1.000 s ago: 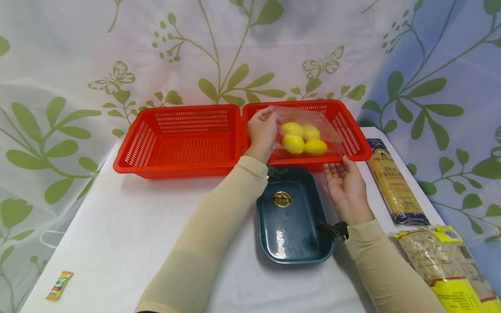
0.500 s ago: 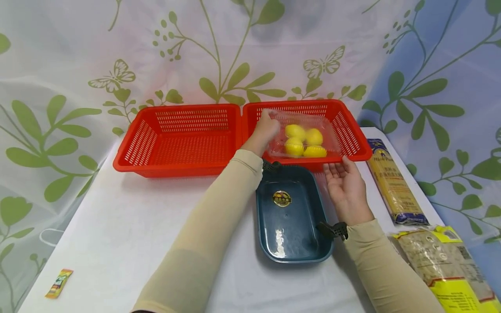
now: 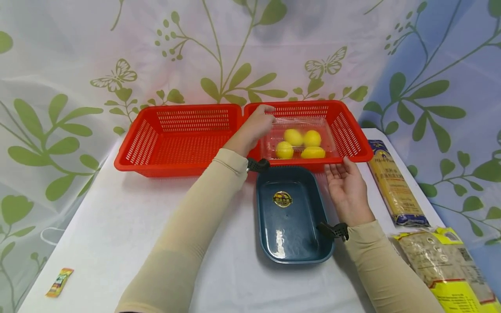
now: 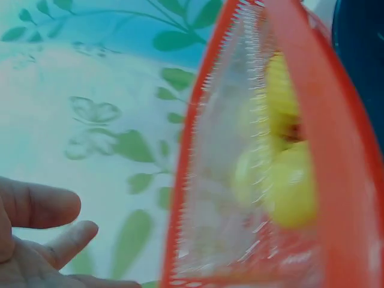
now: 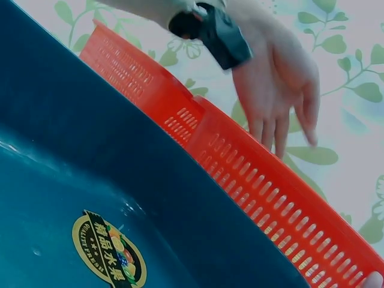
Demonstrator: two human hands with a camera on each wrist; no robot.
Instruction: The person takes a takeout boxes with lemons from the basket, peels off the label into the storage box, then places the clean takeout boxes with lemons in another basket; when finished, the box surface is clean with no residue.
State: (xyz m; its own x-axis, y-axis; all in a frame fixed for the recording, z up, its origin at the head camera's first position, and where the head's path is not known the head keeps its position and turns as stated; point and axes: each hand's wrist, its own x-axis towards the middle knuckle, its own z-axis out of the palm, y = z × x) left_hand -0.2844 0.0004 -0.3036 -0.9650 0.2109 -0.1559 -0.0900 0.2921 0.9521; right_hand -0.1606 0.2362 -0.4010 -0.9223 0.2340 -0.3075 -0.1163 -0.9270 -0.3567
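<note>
My left hand (image 3: 254,127) hovers over the left end of the right red basket (image 3: 354,139), its fingers loosely extended and holding nothing. In that basket lies a clear plastic box (image 3: 331,141) with several yellow lemons (image 3: 284,150) in it. My right hand (image 3: 347,189) is at the basket's front edge, palm up, with the thumb on the rim and the fingers against the outside below it. In the right wrist view only a thumb tip (image 5: 372,281) of it shows. A blue-green tray (image 3: 291,234) with a round fruit sticker stands between my forearms.
A second red basket (image 3: 188,150) adjoins on the left. To the right lie a spaghetti pack (image 3: 397,182) and a larger yellow-and-clear bag (image 3: 442,261). A small colourful wrapped packet (image 3: 59,282) lies at the front left of the white table (image 3: 129,226).
The plastic box of lemons has settled lower into the right basket, and the lemons have shifted inside it. My left hand has let go of it and moved left. My right hand stays put.
</note>
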